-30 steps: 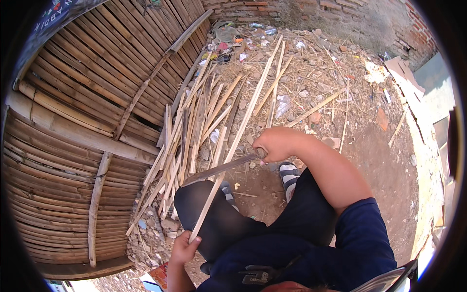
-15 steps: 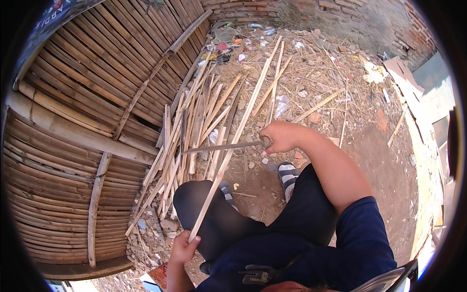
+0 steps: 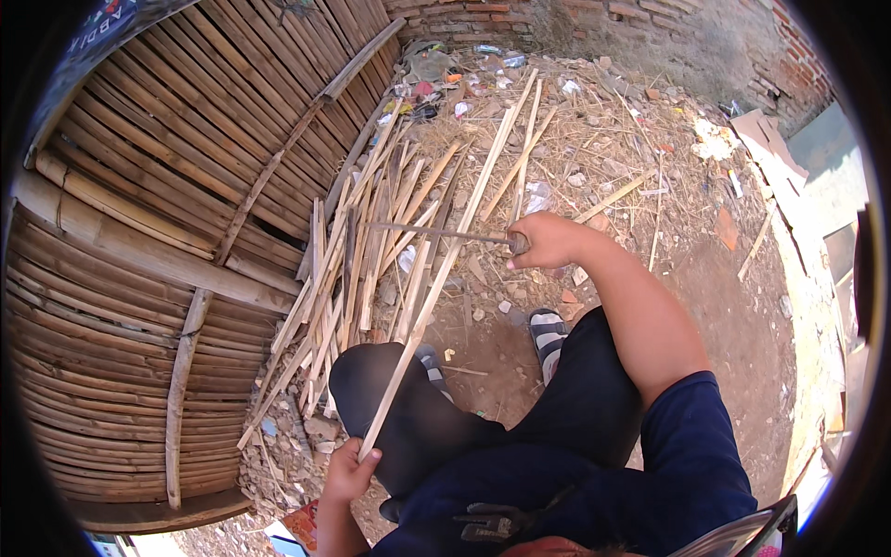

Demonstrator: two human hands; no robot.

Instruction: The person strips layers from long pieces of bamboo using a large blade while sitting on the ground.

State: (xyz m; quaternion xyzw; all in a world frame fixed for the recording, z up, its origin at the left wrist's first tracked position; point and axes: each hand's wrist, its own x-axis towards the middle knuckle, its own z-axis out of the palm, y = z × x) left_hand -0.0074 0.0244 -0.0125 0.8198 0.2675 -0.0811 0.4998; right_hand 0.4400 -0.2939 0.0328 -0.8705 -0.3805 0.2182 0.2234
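My left hand (image 3: 351, 472) is closed around the near end of a long pale bamboo strip (image 3: 444, 269). The strip slants away from me past my left knee, its far part reaching over the littered ground. In my right hand (image 3: 549, 241) is the handle of a machete (image 3: 422, 229) with a long, narrow, dark blade. That blade points left and lies across the strip around mid-length, seemingly against it. More split bamboo strips (image 3: 348, 269) lie in a loose heap left of the blade.
A bamboo slat wall (image 3: 139, 223) stands close on my left, and a brick wall (image 3: 640, 37) closes the far side. Rubble, straw and scraps of plastic (image 3: 538, 202) litter the ground. My sandalled feet (image 3: 549, 342) rest on bare soil.
My right hand has moved the machete farther away along the strip, and its blade tip now tilts farther from me. My left hand keeps its hold at the near end.
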